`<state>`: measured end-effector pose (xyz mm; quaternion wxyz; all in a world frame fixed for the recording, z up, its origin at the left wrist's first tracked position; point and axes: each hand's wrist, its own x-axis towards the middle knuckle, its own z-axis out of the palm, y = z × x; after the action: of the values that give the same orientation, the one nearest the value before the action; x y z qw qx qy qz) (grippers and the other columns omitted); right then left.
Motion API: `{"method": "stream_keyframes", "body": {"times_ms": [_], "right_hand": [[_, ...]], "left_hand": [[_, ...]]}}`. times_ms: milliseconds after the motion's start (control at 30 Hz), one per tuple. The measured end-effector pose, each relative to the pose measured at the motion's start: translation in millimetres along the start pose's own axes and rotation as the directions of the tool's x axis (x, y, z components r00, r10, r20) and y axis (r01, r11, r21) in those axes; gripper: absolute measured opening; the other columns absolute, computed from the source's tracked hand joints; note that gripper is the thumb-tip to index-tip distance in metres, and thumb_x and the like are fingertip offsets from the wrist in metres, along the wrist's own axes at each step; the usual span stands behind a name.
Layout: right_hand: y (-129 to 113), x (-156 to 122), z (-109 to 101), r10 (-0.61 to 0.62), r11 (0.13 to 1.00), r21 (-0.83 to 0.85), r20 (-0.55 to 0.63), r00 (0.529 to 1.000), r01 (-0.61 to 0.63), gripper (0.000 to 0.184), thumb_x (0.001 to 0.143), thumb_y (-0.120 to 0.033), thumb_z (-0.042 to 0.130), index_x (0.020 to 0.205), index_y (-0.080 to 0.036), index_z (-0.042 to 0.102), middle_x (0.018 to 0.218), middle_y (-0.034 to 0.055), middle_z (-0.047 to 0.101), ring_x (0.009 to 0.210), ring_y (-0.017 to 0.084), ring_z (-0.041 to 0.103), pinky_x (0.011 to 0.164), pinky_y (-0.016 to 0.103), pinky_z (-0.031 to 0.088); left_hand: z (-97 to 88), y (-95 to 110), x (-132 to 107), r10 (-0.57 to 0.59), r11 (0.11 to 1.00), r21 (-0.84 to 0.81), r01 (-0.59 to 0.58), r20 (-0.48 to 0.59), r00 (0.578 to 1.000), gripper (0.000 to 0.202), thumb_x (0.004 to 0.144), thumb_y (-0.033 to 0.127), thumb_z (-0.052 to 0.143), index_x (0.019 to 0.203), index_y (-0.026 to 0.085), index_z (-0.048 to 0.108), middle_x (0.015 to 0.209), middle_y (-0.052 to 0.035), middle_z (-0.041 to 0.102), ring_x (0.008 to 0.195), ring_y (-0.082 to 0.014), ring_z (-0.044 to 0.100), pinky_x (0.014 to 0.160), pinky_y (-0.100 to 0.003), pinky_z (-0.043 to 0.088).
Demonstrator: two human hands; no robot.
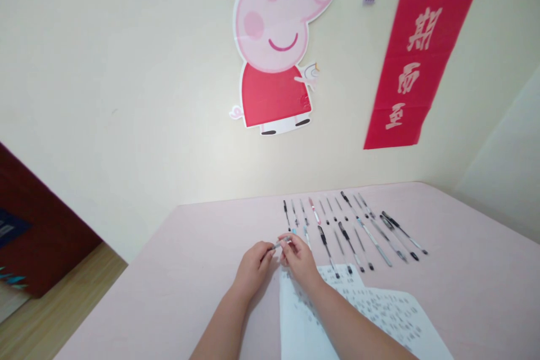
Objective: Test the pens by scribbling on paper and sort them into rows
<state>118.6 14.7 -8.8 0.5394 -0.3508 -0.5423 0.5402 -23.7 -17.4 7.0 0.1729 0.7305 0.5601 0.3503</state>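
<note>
1. A pen [277, 246] is held at the lower centre of the frame; one end is gripped in the curled left hand [256, 259]; the other is pinched by the fingertips of the right hand [296, 253].
2. More pens [375, 242] are laid in rows on the table [202, 270], right of centre; written paper [382, 310] is partly covered by the right forearm [350, 315], lower right.
</note>
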Motion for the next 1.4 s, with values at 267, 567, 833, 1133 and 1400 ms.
{"method": "stream_keyframes", "body": {"times_ms": [267, 567, 833, 1133, 1400], "right_hand": [[0.1, -0.2, 0.2, -0.012, 1.000, -0.004, -0.002, 1.000, 0.012, 0.032, 0.079, -0.048, 0.057, 0.092, -0.019, 0.060, 0.063, -0.0021, 0.055, 0.050, 0.011, 0.052, 0.046, 0.022, 0.045], [-7.1, 0.8, 0.3, -0.004, 1.000, -0.021, -0.059, 0.998, 0.003, 0.032, 0.071, -0.050, 0.063, 0.074, -0.018, 0.060, 0.058, -0.0028, 0.051, 0.049, 0.011, 0.049, 0.043, 0.022, 0.045], [-2.8, 0.9, 0.4, 0.026, 0.999, -0.024, -0.088, 0.996, -0.028, 0.033, 0.069, -0.048, 0.067, 0.063, -0.019, 0.053, 0.052, -0.0047, 0.046, 0.047, 0.011, 0.047, 0.040, 0.021, 0.044], [-2.6, -1.8, 0.4, 0.021, 1.000, -0.004, -0.039, 0.999, -0.021, 0.037, 0.075, -0.049, 0.060, 0.099, -0.020, 0.059, 0.062, -0.0040, 0.049, 0.052, 0.011, 0.050, 0.046, 0.023, 0.048], [-5.4, 0.0, -3.7, -0.083, 0.992, -0.103, -0.048, 0.995, 0.077, 0.031, 0.082, -0.045, 0.053, 0.085, -0.016, 0.062, 0.065, -0.0006, 0.055, 0.052, 0.011, 0.050, 0.048, 0.023, 0.042]], "left_hand": [[-1.1, 1.1, -0.1, 0.009, 1.000, 0.006, -0.009, 0.015, 1.000, 0.027, 0.089, 0.030, 0.039, 0.097, 0.021, 0.063, 0.088, -0.0057, 0.065, 0.082, -0.0172, 0.059, 0.076, -0.030, 0.046], [-3.0, 1.4, 0.8, 0.034, 0.999, 0.004, -0.034, -0.066, 0.997, 0.021, 0.086, 0.027, 0.047, 0.092, 0.019, 0.065, 0.082, -0.0045, 0.062, 0.073, -0.0146, 0.057, 0.068, -0.026, 0.045], [-4.4, 4.7, 1.5, 0.043, 0.999, -0.025, -0.045, -0.080, 0.996, 0.018, 0.085, 0.028, 0.050, 0.088, 0.019, 0.065, 0.082, -0.0044, 0.061, 0.076, -0.0150, 0.057, 0.069, -0.026, 0.046], [-2.7, 1.2, 1.3, 0.036, 0.999, -0.022, -0.038, -0.097, 0.995, 0.019, 0.086, 0.027, 0.048, 0.091, 0.019, 0.064, 0.086, -0.0055, 0.062, 0.079, -0.0159, 0.058, 0.071, -0.028, 0.046], [-0.5, -3.9, 1.7, 0.041, 0.999, 0.003, -0.041, -0.126, 0.991, 0.018, 0.085, 0.027, 0.050, 0.091, 0.019, 0.065, 0.084, -0.0042, 0.062, 0.076, -0.0150, 0.058, 0.070, -0.027, 0.046]]}}
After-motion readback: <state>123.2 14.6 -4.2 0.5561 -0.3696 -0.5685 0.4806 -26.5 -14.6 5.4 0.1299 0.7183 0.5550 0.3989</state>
